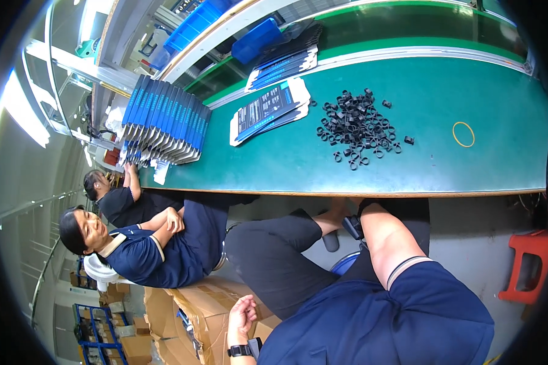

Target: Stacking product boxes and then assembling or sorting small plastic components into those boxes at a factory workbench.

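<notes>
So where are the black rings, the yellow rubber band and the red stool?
Black rings (359,126): head view, middle of the pile.
Rubber band (463,123): head view, top of its loop.
Red stool (531,242): head view, its seat.

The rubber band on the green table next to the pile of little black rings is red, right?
Not quite. The head view shows the rubber band is yellow, not red. It does lie on the green table, to the right of the pile of little black rings.
</notes>
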`<act>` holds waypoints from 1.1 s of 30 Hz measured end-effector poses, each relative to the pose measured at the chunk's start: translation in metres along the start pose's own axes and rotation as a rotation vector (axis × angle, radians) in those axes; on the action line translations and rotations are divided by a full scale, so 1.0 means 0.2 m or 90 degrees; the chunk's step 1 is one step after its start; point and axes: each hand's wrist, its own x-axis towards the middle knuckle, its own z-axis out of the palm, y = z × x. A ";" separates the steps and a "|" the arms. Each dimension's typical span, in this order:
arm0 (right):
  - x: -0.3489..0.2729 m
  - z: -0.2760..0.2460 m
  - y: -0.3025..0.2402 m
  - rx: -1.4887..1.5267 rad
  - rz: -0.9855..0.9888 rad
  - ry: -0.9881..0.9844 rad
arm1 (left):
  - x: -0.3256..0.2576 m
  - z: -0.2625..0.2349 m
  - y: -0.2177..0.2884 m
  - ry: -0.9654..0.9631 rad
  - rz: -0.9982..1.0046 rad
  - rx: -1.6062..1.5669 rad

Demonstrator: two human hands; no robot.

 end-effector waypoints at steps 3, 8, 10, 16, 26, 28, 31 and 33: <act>0.01 -0.01 -0.07 0.070 0.020 -0.010 | 0.05 0.02 0.00 0.023 -0.017 0.005; -0.01 0.01 -0.23 0.187 0.048 -0.033 | 0.05 0.10 0.03 0.025 -0.046 0.005; 0.05 0.06 -0.30 0.232 0.063 -0.044 | 0.12 0.12 0.10 -0.009 -0.022 0.007; -0.02 0.13 -0.38 0.345 0.208 -0.119 | 0.33 0.29 0.27 -0.075 0.062 -0.064; -0.04 0.40 -0.92 0.160 0.308 -0.541 | 0.90 0.69 0.03 -0.440 -0.207 -0.241; -0.05 0.40 -0.95 0.029 -0.005 -0.520 | 0.81 0.83 0.08 -0.344 -0.272 -0.281; 0.02 0.43 -0.98 0.091 0.121 -0.571 | 0.93 0.73 0.04 -0.385 -0.258 -0.322; 0.06 0.45 -0.97 0.098 0.116 -0.584 | 0.99 0.64 0.01 -0.449 -0.238 -0.353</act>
